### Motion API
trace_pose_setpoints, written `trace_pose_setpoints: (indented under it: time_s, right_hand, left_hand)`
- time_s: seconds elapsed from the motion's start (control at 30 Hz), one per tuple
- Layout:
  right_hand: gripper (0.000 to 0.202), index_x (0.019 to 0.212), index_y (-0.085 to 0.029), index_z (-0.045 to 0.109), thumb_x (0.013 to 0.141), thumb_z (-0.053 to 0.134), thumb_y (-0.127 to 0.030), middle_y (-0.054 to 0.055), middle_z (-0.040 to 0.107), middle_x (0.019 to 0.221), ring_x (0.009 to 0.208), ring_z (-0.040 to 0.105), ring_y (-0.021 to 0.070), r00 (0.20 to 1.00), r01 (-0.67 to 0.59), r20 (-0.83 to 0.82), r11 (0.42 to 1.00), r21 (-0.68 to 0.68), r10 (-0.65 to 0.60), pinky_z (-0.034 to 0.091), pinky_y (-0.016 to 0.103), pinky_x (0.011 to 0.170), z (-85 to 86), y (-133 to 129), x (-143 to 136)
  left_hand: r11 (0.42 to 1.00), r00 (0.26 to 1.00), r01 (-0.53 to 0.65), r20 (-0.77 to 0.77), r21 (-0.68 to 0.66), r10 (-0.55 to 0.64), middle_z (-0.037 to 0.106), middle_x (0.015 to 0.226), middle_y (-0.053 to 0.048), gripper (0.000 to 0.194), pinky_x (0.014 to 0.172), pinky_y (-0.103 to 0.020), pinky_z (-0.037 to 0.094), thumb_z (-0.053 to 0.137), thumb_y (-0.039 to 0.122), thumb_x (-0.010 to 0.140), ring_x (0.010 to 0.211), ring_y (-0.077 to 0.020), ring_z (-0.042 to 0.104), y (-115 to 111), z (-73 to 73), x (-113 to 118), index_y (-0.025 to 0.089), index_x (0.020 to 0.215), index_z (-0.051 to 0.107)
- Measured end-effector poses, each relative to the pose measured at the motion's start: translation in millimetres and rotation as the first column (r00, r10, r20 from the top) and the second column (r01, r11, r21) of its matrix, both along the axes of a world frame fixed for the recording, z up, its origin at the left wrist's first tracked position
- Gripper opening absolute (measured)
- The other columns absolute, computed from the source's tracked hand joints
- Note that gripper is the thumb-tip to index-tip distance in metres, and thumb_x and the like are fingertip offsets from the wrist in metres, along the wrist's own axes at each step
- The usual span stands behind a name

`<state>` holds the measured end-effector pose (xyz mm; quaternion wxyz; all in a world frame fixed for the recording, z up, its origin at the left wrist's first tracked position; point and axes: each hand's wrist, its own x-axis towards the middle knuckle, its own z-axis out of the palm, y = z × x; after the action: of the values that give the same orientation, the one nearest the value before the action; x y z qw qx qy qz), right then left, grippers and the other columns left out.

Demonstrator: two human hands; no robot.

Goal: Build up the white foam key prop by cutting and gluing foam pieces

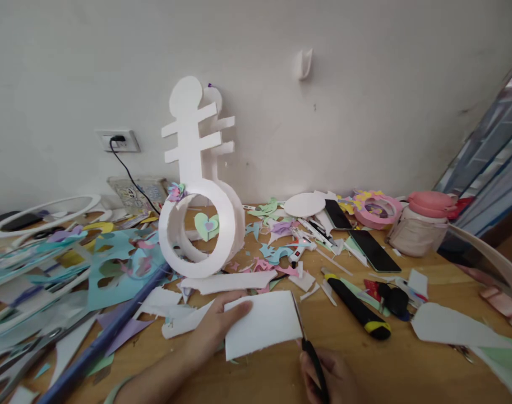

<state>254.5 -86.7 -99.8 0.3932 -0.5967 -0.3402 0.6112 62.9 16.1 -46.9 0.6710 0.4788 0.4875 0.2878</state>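
My left hand [222, 317] grips a white rectangular piece of board [262, 324] by its left end, thumb on top. A pair of scissors [313, 359] with black handles is in my right hand [329, 376], its fingers closed round them. The blades lie along the board's right edge; whether they are apart is hard to see. Behind my hands stands a white cut-out frame [224, 247], a ring with a tall stem, crossbars and a round top. A paper flower [176, 192] and a green paper heart [207, 225] decorate it.
Coloured paper scraps [276, 252] cover much of the table. To the right lie a black-and-yellow utility knife [356, 306], two phones [373, 251] and a pink-lidded bottle [421, 224]. Large scissors [32, 348] and a blue rod [108, 336] are on the left.
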Motion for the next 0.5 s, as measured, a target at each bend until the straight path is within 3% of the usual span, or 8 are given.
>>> trace_pose_setpoints:
  time_s: [0.1,0.17,0.23,0.33,0.43,0.5]
  right_hand:
    - [0.051,0.064,-0.021,0.055,0.072,0.059,-0.071,-0.001,0.054,0.048,0.045,0.051,0.0139,0.964,-0.036,0.266,0.998,0.048,0.022,0.036,0.022,0.045,-6.1,2.1,16.3]
    - [0.037,0.076,-0.021,0.067,0.078,0.056,-0.057,0.006,0.072,0.071,0.069,0.067,0.0227,0.817,-0.072,0.576,0.988,0.137,-0.02,0.048,0.027,0.061,-7.1,2.6,34.0]
    - [0.04,0.095,-0.021,0.073,0.083,0.049,-0.049,0.012,0.077,0.096,0.088,0.071,0.0281,0.628,-0.107,0.772,0.972,0.208,-0.097,0.053,0.032,0.074,-5.8,2.4,53.3]
    - [0.046,0.108,-0.017,0.074,0.087,0.04,-0.039,0.015,0.075,0.11,0.099,0.071,0.03,0.415,-0.194,0.894,0.944,0.267,-0.168,0.055,0.037,0.084,0.8,3.7,77.9]
    - [0.041,0.094,-0.021,0.079,0.085,0.039,-0.026,0.013,0.077,0.103,0.092,0.073,0.0303,0.212,-0.353,0.963,0.906,0.233,-0.165,0.056,0.042,0.081,13.1,10.4,95.0]
    - [0.039,0.084,-0.023,0.079,0.086,0.04,-0.023,0.012,0.078,0.095,0.085,0.072,0.0299,0.115,-0.412,0.981,0.89,0.193,-0.159,0.056,0.043,0.078,22.1,17.4,104.5]
  left_hand:
    - [0.997,0.996,-0.031,-0.076,0.073,0.037,0.051,0.061,0.003,0.049,0.053,-0.024,0.033,0.072,0.064,0.058,0.059,-0.0146,0.046,1.7,-2.2,1.1,0.02,0.073,0.056]
    - [0.992,0.989,0.058,-0.142,0.11,-0.042,0.05,0.064,0.003,0.045,0.054,-0.025,0.035,0.065,0.063,0.063,0.061,-0.016,0.047,1.2,-4.2,1.2,0.021,0.077,0.056]
    - [0.964,0.965,0.234,-0.151,0.127,-0.215,0.051,0.069,0.002,0.041,0.053,-0.025,0.036,0.058,0.06,0.071,0.062,-0.0161,0.048,-0.6,-7.2,0.6,0.021,0.085,0.054]
    - [0.862,0.885,0.453,-0.23,0.225,-0.405,0.061,0.086,-0.001,0.035,0.06,-0.026,0.042,0.052,0.045,0.082,0.07,-0.0169,0.054,-4.4,-11.9,-2.1,0.022,0.108,0.051]
    - [0.708,0.754,0.612,-0.529,0.353,-0.388,0.067,0.099,-0.003,0.041,0.071,-0.028,0.046,0.05,0.03,0.085,0.08,-0.0195,0.061,-8.5,-13.1,-5.3,0.025,0.125,0.049]
    - [0.603,0.645,0.707,-0.687,0.371,-0.334,0.07,0.099,-0.004,0.042,0.073,-0.029,0.047,0.05,0.025,0.084,0.084,-0.0216,0.065,-11.5,-11.7,-5.1,0.028,0.127,0.053]
